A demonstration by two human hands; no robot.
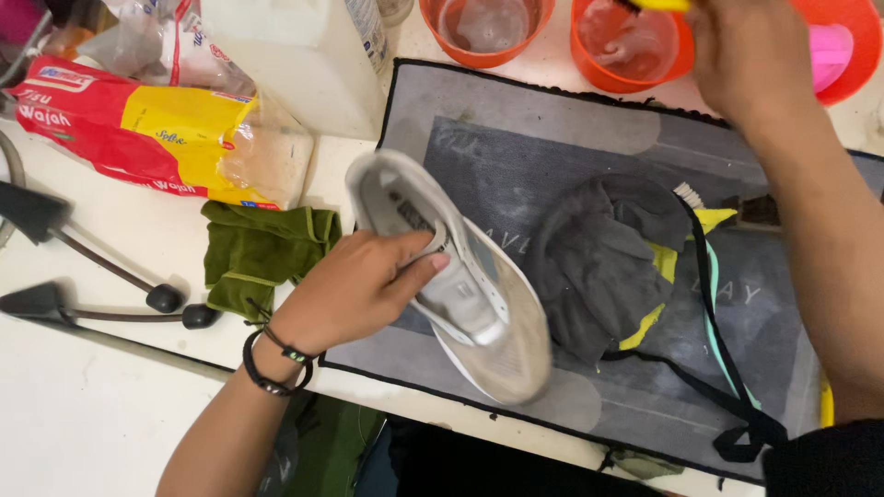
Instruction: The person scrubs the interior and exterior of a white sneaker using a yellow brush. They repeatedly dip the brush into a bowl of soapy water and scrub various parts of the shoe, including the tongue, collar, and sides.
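Note:
My left hand (354, 285) grips a pale grey sneaker (460, 285) by its side, thumb inside the opening, and holds it tilted over a dark grey mat (552, 138). My right hand (750, 55) is raised at the top right, over an orange cup (631, 46) of cloudy liquid, closed on a yellow object (658, 4) that the frame's top edge mostly cuts off. A dark grey cloth (599, 258) lies crumpled on the mat just right of the shoe, over something yellow.
A second orange cup (485, 32) and an orange bowl with a pink item (843, 51) stand at the back. A green cloth (253, 253), a red and yellow plastic bag (138, 129) and two black shoe trees (101, 267) lie left. A brush (691, 195) and black straps (737, 387) rest on the mat.

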